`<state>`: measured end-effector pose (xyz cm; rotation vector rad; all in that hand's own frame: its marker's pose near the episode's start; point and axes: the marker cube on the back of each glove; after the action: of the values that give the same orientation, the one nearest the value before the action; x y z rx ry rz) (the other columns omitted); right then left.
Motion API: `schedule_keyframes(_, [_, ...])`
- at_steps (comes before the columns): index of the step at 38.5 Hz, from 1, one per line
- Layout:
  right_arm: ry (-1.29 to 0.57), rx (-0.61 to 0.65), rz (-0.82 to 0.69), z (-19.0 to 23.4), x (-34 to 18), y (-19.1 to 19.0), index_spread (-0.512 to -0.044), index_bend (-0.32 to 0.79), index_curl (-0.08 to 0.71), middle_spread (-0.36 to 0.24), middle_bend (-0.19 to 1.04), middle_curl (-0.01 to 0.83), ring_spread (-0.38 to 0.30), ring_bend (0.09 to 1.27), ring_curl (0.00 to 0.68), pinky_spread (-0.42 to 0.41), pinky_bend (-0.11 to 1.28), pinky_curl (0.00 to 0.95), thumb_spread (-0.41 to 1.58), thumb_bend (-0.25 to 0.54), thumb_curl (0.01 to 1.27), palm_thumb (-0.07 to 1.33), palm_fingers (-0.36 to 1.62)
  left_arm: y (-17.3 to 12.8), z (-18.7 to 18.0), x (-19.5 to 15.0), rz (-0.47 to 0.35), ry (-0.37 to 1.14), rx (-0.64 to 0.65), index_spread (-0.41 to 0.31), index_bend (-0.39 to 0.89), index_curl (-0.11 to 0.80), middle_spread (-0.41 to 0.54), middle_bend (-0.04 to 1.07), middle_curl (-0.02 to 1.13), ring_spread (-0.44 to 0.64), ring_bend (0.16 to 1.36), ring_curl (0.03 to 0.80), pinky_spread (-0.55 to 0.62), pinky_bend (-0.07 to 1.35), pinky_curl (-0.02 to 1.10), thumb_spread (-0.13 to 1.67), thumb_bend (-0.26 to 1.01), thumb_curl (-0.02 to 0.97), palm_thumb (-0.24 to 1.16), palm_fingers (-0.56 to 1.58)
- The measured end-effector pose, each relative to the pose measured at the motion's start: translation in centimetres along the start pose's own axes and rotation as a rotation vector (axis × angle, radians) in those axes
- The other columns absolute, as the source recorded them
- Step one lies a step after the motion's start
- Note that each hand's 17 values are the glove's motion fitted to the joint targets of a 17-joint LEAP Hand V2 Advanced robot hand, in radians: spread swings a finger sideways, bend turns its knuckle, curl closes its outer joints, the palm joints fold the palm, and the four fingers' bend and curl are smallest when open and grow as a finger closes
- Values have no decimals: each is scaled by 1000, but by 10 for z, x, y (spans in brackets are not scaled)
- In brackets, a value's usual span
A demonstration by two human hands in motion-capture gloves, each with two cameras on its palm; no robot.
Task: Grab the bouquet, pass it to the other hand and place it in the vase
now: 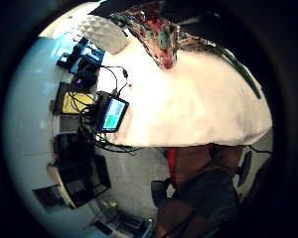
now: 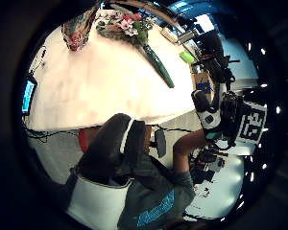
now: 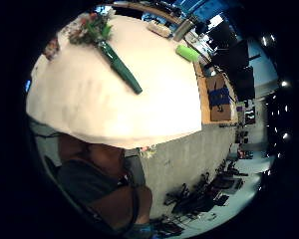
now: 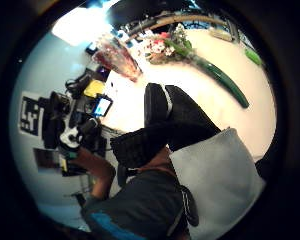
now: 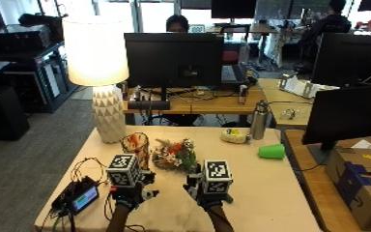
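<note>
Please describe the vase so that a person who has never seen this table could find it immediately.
Start from the big white lamp at the far left corner of the table. Just in front of its ribbed base stands the vase, with the bouquet lying beside it. Unlike the plain green cup further right, the vase is multicoloured glass, patterned in red and orange.
</note>
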<state>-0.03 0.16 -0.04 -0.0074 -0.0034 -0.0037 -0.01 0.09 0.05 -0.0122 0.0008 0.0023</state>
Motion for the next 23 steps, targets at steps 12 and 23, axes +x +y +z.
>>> schedule_keyframes(12, [-13, -4, -6, 4, 0, -2, -315, 172, 175, 10, 245, 162, 136, 244, 112, 280, 288, 168, 980, 196, 152, 383, 215, -1, 3, 1, 7, 15, -25, -91, 142, 134, 85, 200, 172, 273, 488, 179, 410, 357, 174, 843, 37, 129, 199, 313])
schedule_keyframes(23, [-13, 6, -21, 3, 9, -4, -350, 145, 219, 19, 229, 221, 157, 257, 152, 313, 297, 227, 1140, 145, 212, 413, 183, 0, 2, -1, 12, 31, -1, -100, 141, 189, 95, 192, 230, 312, 514, 208, 461, 365, 222, 964, -16, 188, 217, 280])
